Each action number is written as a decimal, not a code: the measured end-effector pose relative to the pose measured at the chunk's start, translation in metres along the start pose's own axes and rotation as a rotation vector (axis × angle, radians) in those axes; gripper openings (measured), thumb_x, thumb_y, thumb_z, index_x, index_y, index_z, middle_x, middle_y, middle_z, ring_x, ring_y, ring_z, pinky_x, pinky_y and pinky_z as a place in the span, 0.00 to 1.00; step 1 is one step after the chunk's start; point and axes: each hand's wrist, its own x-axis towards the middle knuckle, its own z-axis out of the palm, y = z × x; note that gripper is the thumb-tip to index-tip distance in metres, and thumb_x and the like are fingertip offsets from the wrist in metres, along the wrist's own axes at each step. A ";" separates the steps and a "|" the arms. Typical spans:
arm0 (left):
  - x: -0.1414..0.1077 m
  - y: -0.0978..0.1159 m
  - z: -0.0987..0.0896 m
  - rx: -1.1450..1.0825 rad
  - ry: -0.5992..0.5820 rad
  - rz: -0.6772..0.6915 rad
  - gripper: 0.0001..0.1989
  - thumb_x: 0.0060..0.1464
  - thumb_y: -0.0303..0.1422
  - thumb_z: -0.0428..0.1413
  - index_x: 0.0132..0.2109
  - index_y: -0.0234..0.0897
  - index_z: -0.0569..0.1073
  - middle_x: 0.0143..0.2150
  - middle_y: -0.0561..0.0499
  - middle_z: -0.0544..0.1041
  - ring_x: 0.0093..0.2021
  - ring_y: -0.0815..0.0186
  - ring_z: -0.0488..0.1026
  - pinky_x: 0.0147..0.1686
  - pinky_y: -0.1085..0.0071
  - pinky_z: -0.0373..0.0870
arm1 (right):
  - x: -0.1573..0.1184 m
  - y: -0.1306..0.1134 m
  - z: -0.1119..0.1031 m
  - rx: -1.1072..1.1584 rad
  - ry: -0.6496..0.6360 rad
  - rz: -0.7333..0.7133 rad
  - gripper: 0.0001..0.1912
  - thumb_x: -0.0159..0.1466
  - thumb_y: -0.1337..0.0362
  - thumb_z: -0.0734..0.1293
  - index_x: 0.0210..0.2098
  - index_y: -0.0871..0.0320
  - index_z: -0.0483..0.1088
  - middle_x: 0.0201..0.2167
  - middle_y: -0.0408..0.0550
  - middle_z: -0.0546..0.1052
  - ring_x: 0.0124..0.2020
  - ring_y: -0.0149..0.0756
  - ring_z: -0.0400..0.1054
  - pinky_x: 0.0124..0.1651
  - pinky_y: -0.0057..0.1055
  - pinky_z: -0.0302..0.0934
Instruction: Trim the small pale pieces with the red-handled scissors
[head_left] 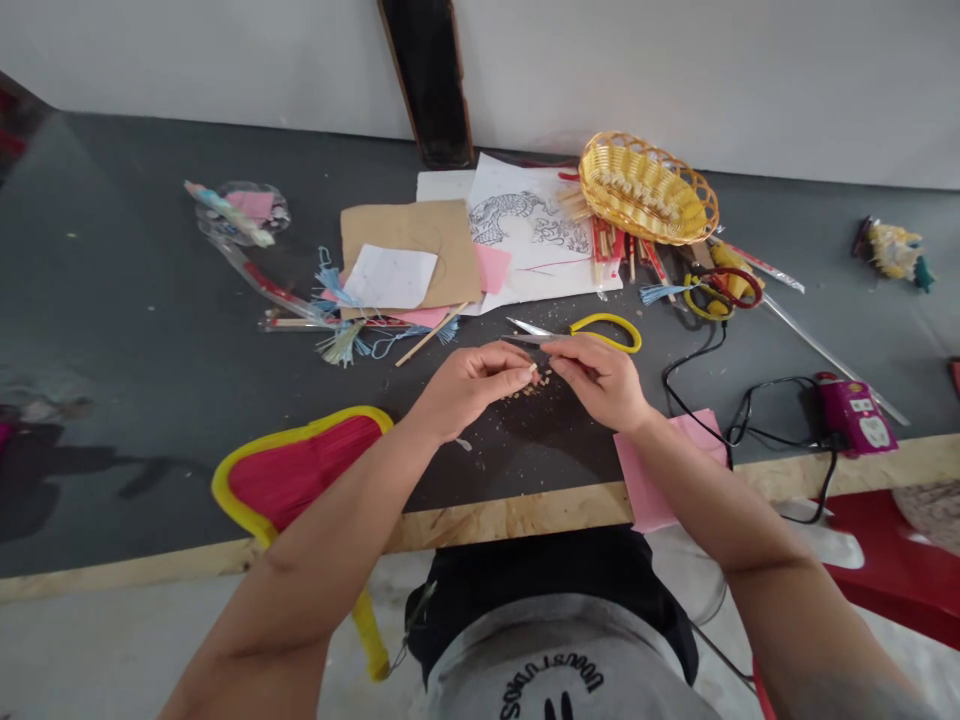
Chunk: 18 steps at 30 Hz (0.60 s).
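Observation:
Over the front of the dark table, my left hand (480,385) is closed, its thumb and forefinger pinching a small pale piece (533,369) like a bit of wood. My right hand (596,375) is closed too, fingers pinched round the end of a thin blade (527,339) that points left above my left fingers. Small wood chips (525,388) lie scattered beneath both hands. Just behind my right hand rest yellow-handled scissors (628,322), their tips toward the left.
Behind lie brown cardboard (457,225), a dragon drawing (525,215) and a wicker basket (649,190) with small pale pieces. Blue tassels (330,280) sit left. A red fan-like item with yellow edging (304,465), pink paper (645,480) and a purple power box (859,415) are nearer the front edge.

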 end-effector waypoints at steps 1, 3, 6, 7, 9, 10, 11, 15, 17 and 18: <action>0.000 -0.001 -0.002 0.017 0.005 0.012 0.07 0.53 0.38 0.66 0.35 0.40 0.84 0.42 0.47 0.81 0.40 0.66 0.74 0.40 0.70 0.69 | 0.001 0.003 -0.004 -0.114 0.000 -0.039 0.11 0.71 0.65 0.64 0.48 0.53 0.78 0.41 0.48 0.81 0.42 0.35 0.75 0.47 0.36 0.70; 0.002 -0.002 -0.006 0.028 0.019 0.032 0.07 0.54 0.39 0.66 0.36 0.42 0.84 0.42 0.48 0.81 0.41 0.67 0.74 0.41 0.70 0.68 | 0.003 0.010 -0.015 -0.334 -0.004 -0.082 0.11 0.71 0.66 0.63 0.45 0.54 0.78 0.41 0.50 0.81 0.43 0.38 0.74 0.49 0.39 0.69; 0.006 -0.005 -0.011 -0.013 0.110 0.021 0.09 0.51 0.41 0.68 0.36 0.43 0.85 0.38 0.49 0.82 0.34 0.70 0.71 0.37 0.71 0.67 | 0.004 0.021 -0.033 -0.602 -0.034 -0.020 0.10 0.70 0.66 0.63 0.43 0.55 0.78 0.42 0.52 0.80 0.45 0.44 0.72 0.52 0.45 0.67; 0.007 -0.006 -0.012 -0.042 0.157 0.014 0.10 0.49 0.42 0.69 0.36 0.43 0.85 0.36 0.49 0.82 0.31 0.71 0.70 0.34 0.72 0.66 | 0.004 0.025 -0.038 -0.663 -0.057 0.017 0.10 0.69 0.65 0.64 0.44 0.55 0.77 0.42 0.53 0.80 0.45 0.46 0.71 0.53 0.47 0.66; 0.010 -0.007 -0.012 -0.104 0.242 0.006 0.12 0.45 0.43 0.70 0.35 0.42 0.85 0.34 0.49 0.82 0.28 0.72 0.67 0.30 0.72 0.64 | 0.003 0.030 -0.045 -0.722 -0.135 0.076 0.11 0.68 0.64 0.66 0.48 0.56 0.76 0.44 0.55 0.79 0.46 0.47 0.71 0.54 0.49 0.66; 0.012 -0.007 -0.012 -0.133 0.274 0.008 0.12 0.43 0.43 0.71 0.34 0.42 0.85 0.34 0.49 0.82 0.28 0.72 0.67 0.29 0.73 0.63 | 0.002 0.031 -0.046 -0.731 -0.173 0.096 0.13 0.67 0.63 0.67 0.50 0.56 0.75 0.45 0.55 0.79 0.46 0.48 0.71 0.54 0.49 0.66; 0.012 -0.007 -0.011 -0.157 0.295 0.013 0.13 0.42 0.43 0.72 0.33 0.42 0.85 0.33 0.49 0.82 0.27 0.72 0.66 0.28 0.73 0.62 | 0.002 0.033 -0.047 -0.733 -0.202 0.106 0.14 0.67 0.63 0.67 0.52 0.57 0.74 0.46 0.56 0.79 0.47 0.49 0.71 0.54 0.49 0.66; 0.014 -0.007 -0.010 -0.188 0.320 0.025 0.12 0.40 0.42 0.72 0.32 0.41 0.84 0.31 0.49 0.81 0.27 0.71 0.67 0.26 0.73 0.61 | 0.002 0.036 -0.045 -0.706 -0.217 0.124 0.15 0.67 0.66 0.65 0.53 0.57 0.72 0.47 0.56 0.80 0.47 0.48 0.71 0.54 0.48 0.65; 0.013 -0.007 -0.009 -0.183 0.313 0.018 0.11 0.41 0.41 0.72 0.32 0.42 0.84 0.32 0.49 0.81 0.27 0.71 0.67 0.26 0.73 0.61 | 0.003 0.037 -0.045 -0.694 -0.205 0.147 0.15 0.66 0.69 0.63 0.52 0.56 0.72 0.43 0.54 0.81 0.43 0.46 0.72 0.51 0.46 0.66; 0.013 -0.007 -0.009 -0.182 0.308 0.015 0.11 0.41 0.41 0.72 0.32 0.42 0.84 0.32 0.49 0.81 0.27 0.72 0.67 0.26 0.73 0.61 | 0.003 0.037 -0.045 -0.692 -0.203 0.157 0.15 0.66 0.69 0.63 0.51 0.56 0.73 0.41 0.53 0.81 0.42 0.46 0.72 0.50 0.45 0.66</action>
